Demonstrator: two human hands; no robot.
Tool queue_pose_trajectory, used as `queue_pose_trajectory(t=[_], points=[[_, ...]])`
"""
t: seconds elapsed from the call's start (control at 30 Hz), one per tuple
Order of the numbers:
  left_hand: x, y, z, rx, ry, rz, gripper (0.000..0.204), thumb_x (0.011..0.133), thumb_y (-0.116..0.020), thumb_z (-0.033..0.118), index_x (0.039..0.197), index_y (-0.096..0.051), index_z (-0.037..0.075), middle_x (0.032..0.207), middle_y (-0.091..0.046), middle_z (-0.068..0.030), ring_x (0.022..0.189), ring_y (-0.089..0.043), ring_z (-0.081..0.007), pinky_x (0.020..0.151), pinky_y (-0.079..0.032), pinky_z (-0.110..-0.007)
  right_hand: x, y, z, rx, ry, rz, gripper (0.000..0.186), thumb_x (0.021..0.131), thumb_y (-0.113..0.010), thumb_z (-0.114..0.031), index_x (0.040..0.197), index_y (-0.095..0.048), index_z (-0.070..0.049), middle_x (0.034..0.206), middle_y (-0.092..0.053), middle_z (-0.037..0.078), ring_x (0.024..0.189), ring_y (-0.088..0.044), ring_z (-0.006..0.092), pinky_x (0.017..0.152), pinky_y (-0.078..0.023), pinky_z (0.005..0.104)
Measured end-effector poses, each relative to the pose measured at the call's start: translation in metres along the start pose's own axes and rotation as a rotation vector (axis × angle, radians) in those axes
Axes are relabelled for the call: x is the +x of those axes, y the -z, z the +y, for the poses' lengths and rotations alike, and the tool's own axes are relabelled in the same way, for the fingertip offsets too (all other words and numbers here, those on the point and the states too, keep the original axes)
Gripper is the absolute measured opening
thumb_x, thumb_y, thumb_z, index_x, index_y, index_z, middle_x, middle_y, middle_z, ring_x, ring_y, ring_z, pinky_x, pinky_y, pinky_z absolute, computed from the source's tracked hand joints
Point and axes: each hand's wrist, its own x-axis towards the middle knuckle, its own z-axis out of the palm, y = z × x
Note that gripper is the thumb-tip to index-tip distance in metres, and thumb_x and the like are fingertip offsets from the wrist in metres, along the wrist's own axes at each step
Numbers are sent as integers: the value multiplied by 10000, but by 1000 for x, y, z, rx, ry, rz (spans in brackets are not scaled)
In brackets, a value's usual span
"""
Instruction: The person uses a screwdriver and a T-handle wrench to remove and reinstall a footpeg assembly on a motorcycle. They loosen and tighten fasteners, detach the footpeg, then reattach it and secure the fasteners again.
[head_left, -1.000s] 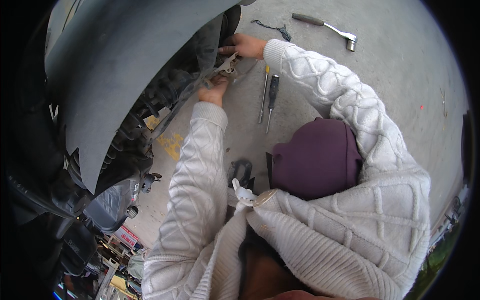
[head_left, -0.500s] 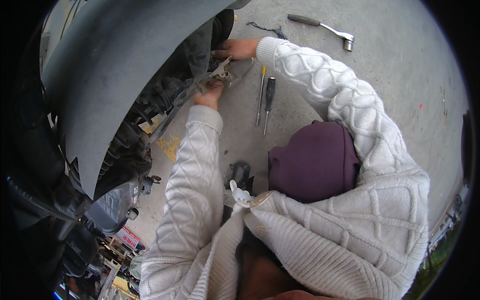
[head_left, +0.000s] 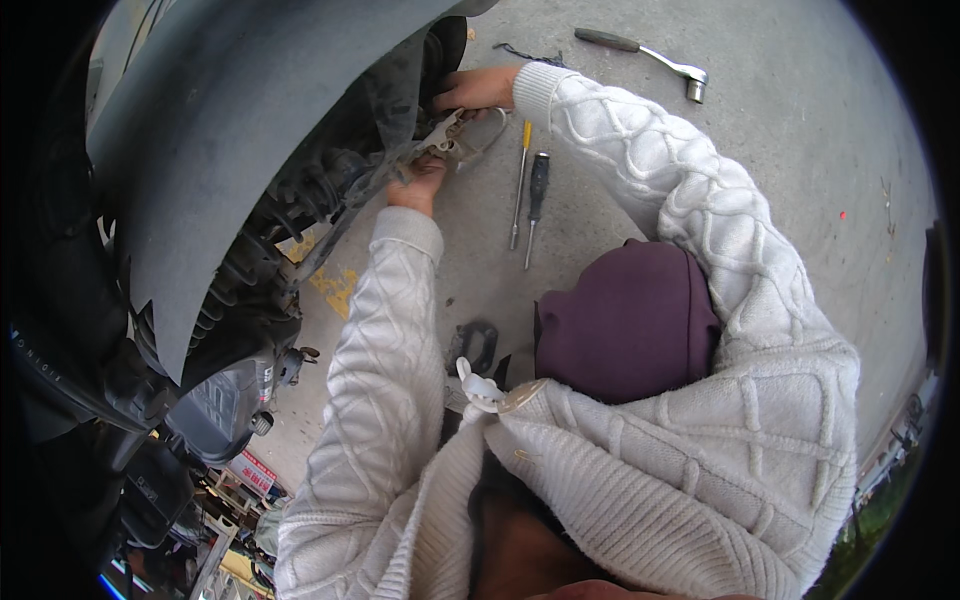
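Under the grey body panel [head_left: 230,130] of a motorbike-like vehicle, both my hands work at a dirty metal bracket [head_left: 448,138] with a thin curved rod beside it. My left hand [head_left: 418,186] comes from below and is closed against the bracket's lower side, its fingertips hidden behind the metal. From the right, my right hand [head_left: 478,90] reaches in above the bracket with bent fingers pressed together. Their tips vanish among dark parts, so what they grip cannot be made out. Coil springs [head_left: 290,205] and dusty dark machinery lie left of my left hand.
On the concrete floor are a yellow-handled screwdriver [head_left: 522,180], a black-handled screwdriver [head_left: 537,205], a ratchet wrench with a socket [head_left: 650,58] and a dark cord [head_left: 530,54]. My knee in purple cloth [head_left: 630,320] rises between my arms. A dark translucent container [head_left: 220,410] hangs lower left.
My right hand has shifted slightly, its fingers going further behind the bracket. The thin rod beside the bracket shows more fully now. My left hand stays almost in place.
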Motion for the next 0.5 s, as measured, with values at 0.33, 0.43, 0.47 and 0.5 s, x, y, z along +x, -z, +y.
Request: queue_pose_trajectory(t=[0.33,0.43,0.47,0.5], points=[[4,4,2,13,-14,7,192,835,-557,277,917,-552,104,847,-522,-39,735,-430,-159,618,-334,-303,2,-2,-10,-47,-152,27,359,883,-486,-407,1043,-569,-96,699,-499,-33,533,-397,68,440,-306,204],[6,6,3,41,-2,-15,201,830,-561,286,912,-555,101,838,-521,-39,739,-436,-160,612,-335,-299,-1,-7,-8,160,-70,-72,356,890,-458,-422,1024,-580,-116,696,-475,-45,524,-369,65,438,-294,204],[7,6,4,37,14,-16,205,830,-561,289,911,-555,101,839,-522,-38,739,-437,-161,610,-336,-298,-2,-6,-9,134,-85,-59,302,891,-451,-392,943,-561,-116,656,-450,-44,509,-358,68,424,-284,214],[9,6,5,34,28,-17,209,830,-560,292,910,-555,100,839,-523,-38,738,-438,-162,607,-337,-298,-2,-4,-11,108,-99,-47,267,892,-445,-362,863,-542,-115,616,-425,-43,493,-346,71,411,-275,224]])
